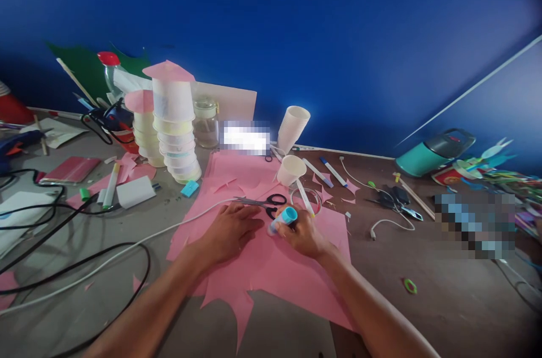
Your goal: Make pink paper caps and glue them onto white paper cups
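My right hand is closed around a small light-blue cylinder with a round end facing up; its lower part looks see-through. I cannot tell exactly what it is. My left hand rests palm down on the pink paper, fingers stretched and holding nothing. Just beyond both hands lie black-handled scissors, blades pointing left. A white paper cup stands behind them, with a marker beside it. The pink sheet has jagged cut edges near me.
Stacked cups with pink paper tops stand at the back left, next to a glass jar. Behind is a tilted cup stack. White and black cables cross the left side. A teal flask lies at right, near keys.
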Available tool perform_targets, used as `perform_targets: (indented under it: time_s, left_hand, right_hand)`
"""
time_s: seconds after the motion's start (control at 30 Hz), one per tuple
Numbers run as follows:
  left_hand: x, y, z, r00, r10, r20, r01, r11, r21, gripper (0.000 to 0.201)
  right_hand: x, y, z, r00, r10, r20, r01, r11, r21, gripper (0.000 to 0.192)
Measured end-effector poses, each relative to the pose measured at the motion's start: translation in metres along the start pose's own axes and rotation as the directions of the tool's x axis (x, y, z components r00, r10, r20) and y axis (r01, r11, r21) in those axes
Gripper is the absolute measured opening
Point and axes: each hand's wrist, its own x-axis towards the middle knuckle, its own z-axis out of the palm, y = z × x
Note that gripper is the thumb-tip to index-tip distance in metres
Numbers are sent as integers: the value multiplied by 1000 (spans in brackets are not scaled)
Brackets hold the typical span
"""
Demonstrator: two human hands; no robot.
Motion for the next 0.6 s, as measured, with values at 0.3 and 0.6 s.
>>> perform_targets:
  time_s: [0.3, 0.6]
  left_hand:
    - [-1, 0, -2, 1000, 12, 13, -11, 1000, -14, 31]
    - [0, 0, 0, 1000, -7, 25, 8, 999, -31, 36]
  right_hand:
    - [-3, -8, -9, 984, 23, 176, -68, 965, 253, 17]
    - [-3, -3, 10, 996, -4, 90, -1, 999, 48, 1]
